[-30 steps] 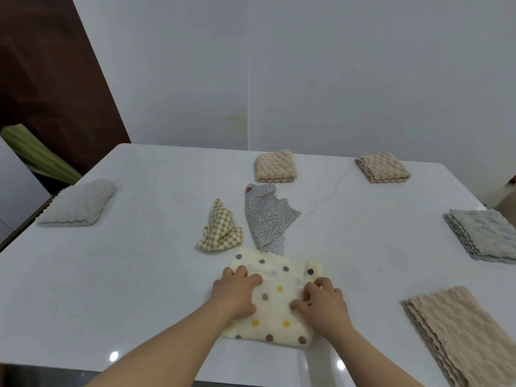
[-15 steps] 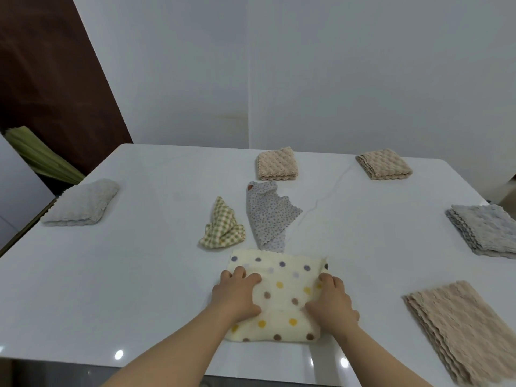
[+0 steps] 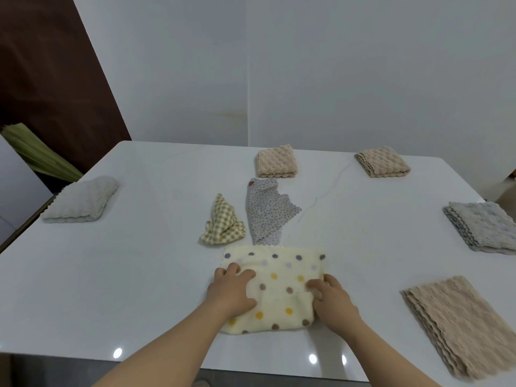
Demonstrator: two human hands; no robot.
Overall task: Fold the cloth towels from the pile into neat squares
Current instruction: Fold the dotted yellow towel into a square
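Two hands: left hand (image 3: 231, 292) presses the dotted towel (image 3: 282, 301), right hand (image 3: 332, 301) pinches its edge.

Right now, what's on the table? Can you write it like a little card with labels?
Being folded: polka-dot towel, cream, near the front edge of the table
Left hand: presses on the towel's left part
Right hand: fingers curled at the towel's right edge; pinching or only pressing, cannot tell
Waiting, crumpled: checked cloth, speckled grey cloth
Already folded: middle tan square, right tan square, pale towel far left, grey towel far right
Lying flat, near right: tan stack
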